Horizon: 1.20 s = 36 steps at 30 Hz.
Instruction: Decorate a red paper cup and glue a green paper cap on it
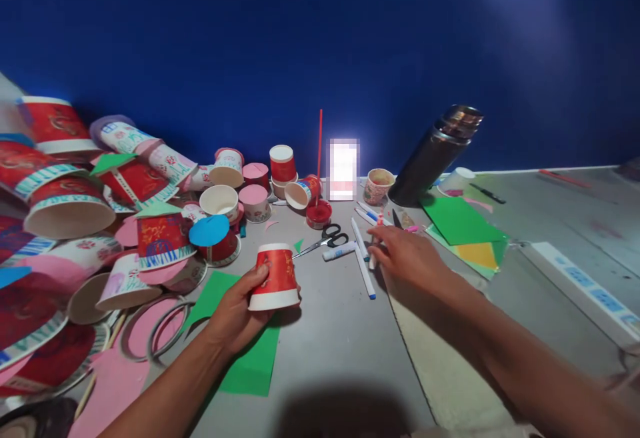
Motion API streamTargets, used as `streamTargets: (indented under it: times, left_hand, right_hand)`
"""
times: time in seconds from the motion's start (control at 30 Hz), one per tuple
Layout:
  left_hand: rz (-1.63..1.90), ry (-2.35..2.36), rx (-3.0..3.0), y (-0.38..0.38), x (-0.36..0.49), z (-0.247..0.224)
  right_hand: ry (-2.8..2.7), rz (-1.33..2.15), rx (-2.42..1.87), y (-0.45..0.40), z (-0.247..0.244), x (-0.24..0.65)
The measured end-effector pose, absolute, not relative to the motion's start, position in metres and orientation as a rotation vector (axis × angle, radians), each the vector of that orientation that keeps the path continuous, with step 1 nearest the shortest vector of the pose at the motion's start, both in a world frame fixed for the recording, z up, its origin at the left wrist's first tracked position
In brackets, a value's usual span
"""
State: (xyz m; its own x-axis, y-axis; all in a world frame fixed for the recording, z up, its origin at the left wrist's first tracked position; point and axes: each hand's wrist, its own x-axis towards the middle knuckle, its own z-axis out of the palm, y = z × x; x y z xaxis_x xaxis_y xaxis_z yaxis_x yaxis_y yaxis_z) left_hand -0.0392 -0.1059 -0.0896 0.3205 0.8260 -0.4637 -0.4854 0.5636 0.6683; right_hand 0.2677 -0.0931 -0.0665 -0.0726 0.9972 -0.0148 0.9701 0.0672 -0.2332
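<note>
A red paper cup [273, 278] with white rims, wide rim down, is gripped in my left hand [245, 308], above green paper [250, 365]. My right hand [403, 251] reaches over the markers, fingertips beside a white marker [373, 256]; whether they grip it is too small to tell. Further white markers [365, 275] lie just left of those fingers, one with a blue tip. Black-handled scissors [334, 235] lie between my hands, their blades pointing toward the red cup. A short capped marker [339, 251] rests below the scissors.
Many decorated paper cups [165, 238] pile up at the left. A dark flask [430, 158] leans near the blue wall, beside a patterned cup [379, 186]. A red stick stands in a small red container [319, 215]. Green sheets [465, 220] and a power strip [585, 285] lie right.
</note>
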Motion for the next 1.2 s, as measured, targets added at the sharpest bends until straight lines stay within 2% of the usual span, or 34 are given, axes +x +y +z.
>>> streamTargets:
  times: [0.17, 0.43, 0.63, 0.9, 1.13, 1.2]
  left_hand:
    - [0.871, 0.876, 0.447, -0.106, -0.040, -0.094]
    - [0.894, 0.811, 0.477, -0.103, -0.045, -0.092]
    - [0.900, 0.821, 0.497, -0.104, -0.045, -0.090]
    - [0.909, 0.751, 0.457, -0.106, -0.040, -0.093]
    - [0.917, 0.739, 0.383, -0.107, -0.039, -0.098]
    - [0.933, 0.727, 0.373, -0.107, -0.039, -0.101]
  right_hand:
    - [-2.201, 0.150, -2.160, -0.085, -0.072, 0.294]
    - [-2.336, 0.065, -2.121, -0.084, -0.070, 0.275]
    - [-2.465, 0.196, -2.079, -0.106, -0.070, 0.258]
    - [-2.351, 0.360, -2.040, -0.113, -0.080, 0.260]
    - [-2.041, 1.012, -1.185, -0.130, -0.033, 0.254]
    - [-2.019, 0.951, -1.098, -0.138, -0.026, 0.237]
